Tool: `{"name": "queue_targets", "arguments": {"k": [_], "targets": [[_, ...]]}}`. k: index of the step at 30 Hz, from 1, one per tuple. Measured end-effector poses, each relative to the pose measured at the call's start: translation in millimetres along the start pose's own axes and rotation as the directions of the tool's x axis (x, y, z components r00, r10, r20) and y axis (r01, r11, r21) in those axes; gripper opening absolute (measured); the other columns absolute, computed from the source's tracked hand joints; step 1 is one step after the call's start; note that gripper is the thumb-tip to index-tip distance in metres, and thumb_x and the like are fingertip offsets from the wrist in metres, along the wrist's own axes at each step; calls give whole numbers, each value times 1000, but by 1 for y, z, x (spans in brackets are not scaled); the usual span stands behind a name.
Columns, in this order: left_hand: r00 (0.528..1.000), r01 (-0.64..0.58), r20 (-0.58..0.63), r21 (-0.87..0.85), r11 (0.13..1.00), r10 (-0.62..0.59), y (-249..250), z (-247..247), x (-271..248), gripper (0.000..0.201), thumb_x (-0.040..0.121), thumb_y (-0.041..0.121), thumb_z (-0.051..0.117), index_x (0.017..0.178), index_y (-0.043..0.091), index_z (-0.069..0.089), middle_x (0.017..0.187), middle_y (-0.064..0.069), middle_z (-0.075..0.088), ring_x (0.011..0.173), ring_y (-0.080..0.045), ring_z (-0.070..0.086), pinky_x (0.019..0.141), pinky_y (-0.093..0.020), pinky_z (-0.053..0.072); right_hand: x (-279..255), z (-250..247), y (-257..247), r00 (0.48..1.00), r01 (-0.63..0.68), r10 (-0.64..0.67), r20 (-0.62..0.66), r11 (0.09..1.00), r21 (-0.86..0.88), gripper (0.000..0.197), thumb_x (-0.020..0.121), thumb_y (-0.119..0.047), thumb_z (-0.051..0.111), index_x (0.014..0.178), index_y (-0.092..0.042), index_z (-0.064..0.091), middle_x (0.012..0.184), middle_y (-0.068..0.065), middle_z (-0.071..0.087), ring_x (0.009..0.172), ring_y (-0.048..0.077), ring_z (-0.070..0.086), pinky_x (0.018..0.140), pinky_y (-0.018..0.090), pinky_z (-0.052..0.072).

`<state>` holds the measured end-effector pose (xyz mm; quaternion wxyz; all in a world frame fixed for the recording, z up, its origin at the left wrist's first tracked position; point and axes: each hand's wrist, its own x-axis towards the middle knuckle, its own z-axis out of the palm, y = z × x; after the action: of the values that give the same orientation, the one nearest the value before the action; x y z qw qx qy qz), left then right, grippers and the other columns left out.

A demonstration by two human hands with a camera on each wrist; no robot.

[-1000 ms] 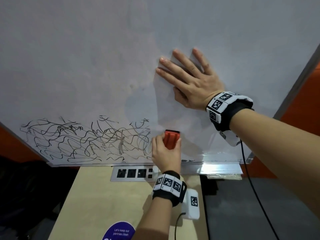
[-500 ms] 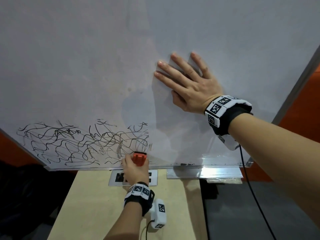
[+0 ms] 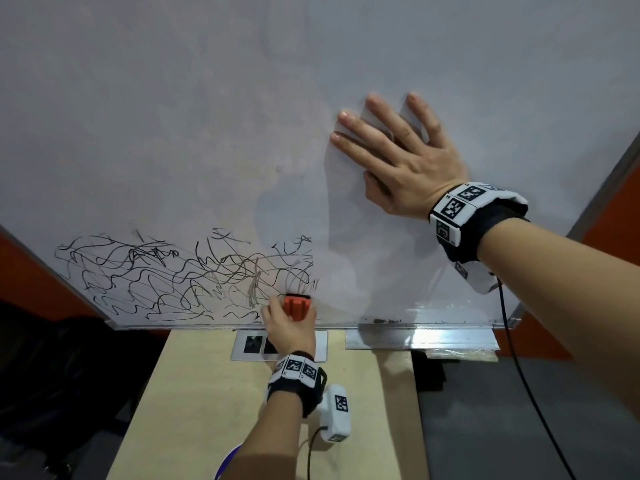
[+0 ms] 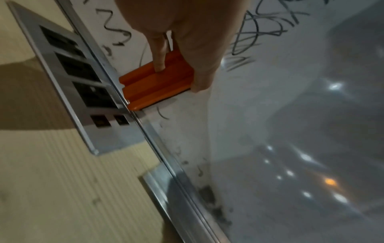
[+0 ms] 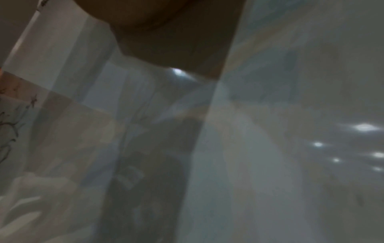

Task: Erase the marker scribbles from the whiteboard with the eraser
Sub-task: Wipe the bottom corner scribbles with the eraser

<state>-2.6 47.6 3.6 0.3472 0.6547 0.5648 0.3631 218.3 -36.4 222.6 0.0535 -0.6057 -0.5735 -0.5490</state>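
A tangle of black marker scribbles covers the lower left of the whiteboard. My left hand grips the orange eraser and presses it flat against the board at the right end of the scribbles, just above the bottom frame. In the left wrist view a finger lies in the groove of the eraser, with scribbles above it. Higher up and to the right, my right hand lies flat on the board with fingers spread. The right wrist view shows only blurred board surface.
The board's metal bottom frame and a short marker ledge run under the hands. Below stands a light wooden table with an inset power socket panel. Orange wall shows at the right edge. A black cable hangs from the right wrist.
My left hand has slid the eraser left and down along the board's bottom edge into the scribbles. The right hand stays flat in the same spot on the board.
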Motion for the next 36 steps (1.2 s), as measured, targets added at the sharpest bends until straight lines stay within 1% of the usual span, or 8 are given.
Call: {"name": "queue_targets", "arguments": {"k": [8, 12, 15, 18, 23, 28, 31, 36], "targets": [[975, -45, 216, -25, 999, 49, 29, 44, -54, 44, 71, 16, 85, 100, 11, 53, 108, -2, 51, 94, -25, 62, 84, -42, 58, 0, -1, 0, 1000, 1, -1, 7, 1000, 6, 61, 94, -28, 42, 154, -23, 32, 158, -2, 33, 146, 25, 31, 116, 51, 24], [990, 67, 122, 35, 997, -71, 21, 23, -27, 43, 70, 8, 84, 100, 8, 54, 112, -8, 52, 101, -30, 59, 90, -42, 54, 0, 0, 1, 1000, 3, -3, 10, 1000, 21, 61, 94, -29, 41, 154, -23, 32, 158, -2, 33, 146, 25, 30, 116, 51, 23], [998, 45, 33, 91, 995, -48, 5, -3, 4, 45, 67, 8, 86, 98, 5, 53, 110, -10, 53, 99, -32, 60, 87, -45, 54, 0, 1, 1, 1000, 5, -5, 2, 1000, 5, 61, 94, -28, 42, 154, -23, 33, 158, -1, 33, 146, 26, 31, 116, 51, 23], [1000, -9, 23, 67, 998, 7, 18, -7, 2, 44, 67, 9, 87, 96, 7, 54, 109, -7, 53, 97, -29, 61, 84, -48, 57, 0, 1, 1, 1000, 8, -8, -6, 1000, -3, 62, 93, -28, 43, 153, -23, 33, 158, -1, 34, 145, 27, 32, 116, 52, 23], [992, -97, 75, -37, 995, 99, 58, 9, -24, 48, 67, 18, 88, 101, 8, 56, 110, -3, 56, 95, -25, 63, 81, -38, 58, 0, 0, 0, 1000, 10, -10, -4, 1000, -1, 62, 93, -29, 44, 154, -23, 32, 158, -1, 33, 146, 26, 30, 115, 52, 25], [999, -23, 26, -31, 999, 24, 57, -5, -13, 45, 66, 16, 88, 95, 8, 55, 105, -2, 55, 87, -19, 58, 79, -32, 53, 1, -1, 2, 1000, 10, -10, 8, 1000, 10, 62, 93, -29, 43, 154, -23, 32, 158, -1, 33, 146, 26, 30, 116, 52, 23], [998, 37, -46, 0, 999, -37, 46, -15, 0, 45, 66, 15, 88, 96, 7, 55, 105, -6, 56, 89, -23, 58, 83, -45, 57, 0, -1, 0, 1000, 12, -12, 25, 1000, 8, 62, 93, -29, 43, 154, -23, 33, 158, -1, 33, 146, 26, 30, 115, 52, 23], [1000, -23, 9, 34, 999, 23, 71, -5, -15, 48, 66, 18, 88, 101, 8, 55, 111, -4, 56, 100, -26, 61, 87, -42, 55, 0, -2, 1, 1000, 14, -14, 24, 1000, 3, 62, 94, -29, 41, 154, -22, 31, 159, -1, 32, 146, 27, 30, 115, 52, 22]]}}
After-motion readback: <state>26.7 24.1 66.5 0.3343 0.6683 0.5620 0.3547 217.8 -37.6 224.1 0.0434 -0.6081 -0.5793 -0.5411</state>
